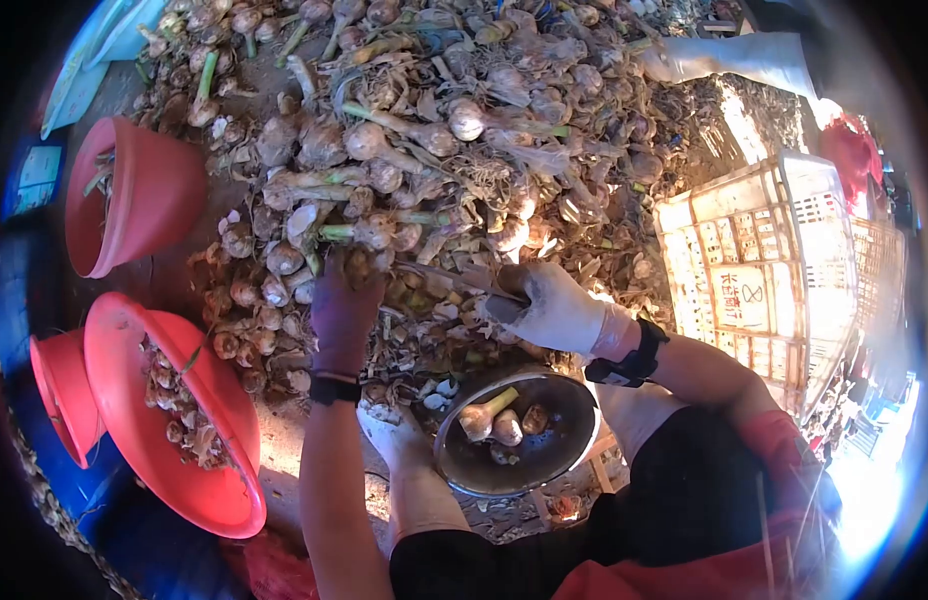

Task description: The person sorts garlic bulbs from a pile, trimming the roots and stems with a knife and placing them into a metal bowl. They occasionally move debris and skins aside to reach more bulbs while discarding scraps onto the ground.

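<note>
My left hand [346, 312], in a dark purplish glove, is closed round a garlic bulb [362, 264] at the near edge of the heap. My right hand [556, 308], in a pale glove, grips what look like metal scissors [439, 274], their narrow blades pointing left to the bulb. Below my right hand, between my legs, sits a dark metal bowl [574, 456] holding several garlic bulbs [506, 427], one with a cut green stem. A large heap of garlic [464, 120] with dry leaves and stalks spreads in front of both hands.
On the left stand a red tub [149, 195], a wide pink-red basin [239, 485] with small garlic pieces, and a smaller red bucket [66, 390]. A white plastic crate [729, 285] stands at the right. Another person's pale sleeve [734, 62] reaches in at top right.
</note>
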{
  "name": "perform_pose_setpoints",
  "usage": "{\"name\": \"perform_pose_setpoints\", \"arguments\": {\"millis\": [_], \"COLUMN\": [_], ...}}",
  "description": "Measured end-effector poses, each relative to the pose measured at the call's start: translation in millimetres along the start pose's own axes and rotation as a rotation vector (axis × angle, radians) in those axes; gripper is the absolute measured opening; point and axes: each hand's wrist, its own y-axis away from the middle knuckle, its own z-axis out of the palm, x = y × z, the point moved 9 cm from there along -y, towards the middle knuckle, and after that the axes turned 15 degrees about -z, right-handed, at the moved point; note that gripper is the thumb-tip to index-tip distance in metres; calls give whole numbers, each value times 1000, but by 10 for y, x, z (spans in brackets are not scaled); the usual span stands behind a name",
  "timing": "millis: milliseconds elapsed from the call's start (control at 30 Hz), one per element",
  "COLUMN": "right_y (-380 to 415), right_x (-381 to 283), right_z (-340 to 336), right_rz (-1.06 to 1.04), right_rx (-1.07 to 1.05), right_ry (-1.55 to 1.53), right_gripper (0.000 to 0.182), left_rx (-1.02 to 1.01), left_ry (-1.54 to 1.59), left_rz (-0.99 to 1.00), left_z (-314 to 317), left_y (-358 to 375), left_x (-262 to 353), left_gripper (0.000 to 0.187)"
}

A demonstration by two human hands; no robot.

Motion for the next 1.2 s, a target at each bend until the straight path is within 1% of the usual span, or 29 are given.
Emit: {"name": "perform_pose_setpoints", "arguments": {"millis": [67,100,133,167,233,267,300,333,367,433,467,500,533,567,600,633,667,700,733,767,800,833,867,933,967,1033,1100,1167,1200], "right_y": [17,40,26,10,14,12,3,-3,-9,-42,-57,-63,-85,-97,-132,-163,-175,-212,-218,-150,-68,-61,-68,-86,-82,-104,-114,-78,-74], "right_x": [65,71,5,-41,-49,-38,-67,-96,-122,-238,-292,-294,-388,-476,-416,-202,3,56,23,28,8,70,38,-388,-423,-443,-386,-200,-216], "right_z": [38,27,5,12,66,81,72,65,61,72,100,121,156,200,232,282,307,243,193,126,127,262,304,504,520,455,462,553,543], "right_rz": [-60,-53,-59,-68,-35,-1,-2,11,26,-16,-58,-56,-167,-279,-278,-169,-61,15,4,53,110,80,73,-227,-239,-197,-154,-44,-42], "right_rx": [66,70,30,-13,-24,-32,-33,-62,-91,-128,-157,-155,-161,-169,-175,-228,-271,-273,-268,-224,-190,-128,-127,-252,-241,-218,-203,-251,-253], "right_ry": [-126,-131,-56,22,18,16,22,66,107,129,150,149,210,271,274,342,414,422,427,327,219,59,63,169,182,148,109,62,63], "right_gripper": [26,26,26,27,27,28,28,28,28,28,27,27,28,28,28,29,30,29,29,29,28,28,28,23,22,23,24,24,24], "left_rx": [41,78,118,117,35,38,-73,-185,-184,-299,-301,-521,-742,-744,-620,-497,-498,-401,-309,-311,-373,-430,-423,-803,-803,-823,-786,-757,-789], "left_ry": [-33,-67,-98,-99,-91,-85,27,139,144,430,428,520,611,614,711,803,808,779,740,741,670,599,600,991,989,1258,1320,1379,1280], "left_rz": [25,43,59,59,-6,-6,-47,-89,-91,-134,-135,-218,-303,-304,-241,-178,-173,-116,-60,-63,-72,-72,-68,-512,-509,-280,-255,-221,-296], "left_z": [10,16,-6,22,80,153,369,483,505,378,262,269,283,169,-42,-217,-246,-358,-460,-429,-334,-263,-290,-108,-105,-200,-162,-190,-139], "left_y": [140,254,329,380,469,416,324,290,333,564,628,743,906,1025,1108,1184,1259,1285,1278,1239,1223,1226,1234,1442,1454,1469,1513,1474,1451], "left_x": [-18,-44,-13,31,140,51,-147,-204,-264,-245,-194,-105,-3,100,235,292,282,275,270,211,133,98,91,34,67,326,371,394,355], "left_gripper": [70,70,71,71,70,70,68,67,67,58,58,52,46,46,41,37,37,35,34,34,41,48,48,64,64,71,69,68,65]}}
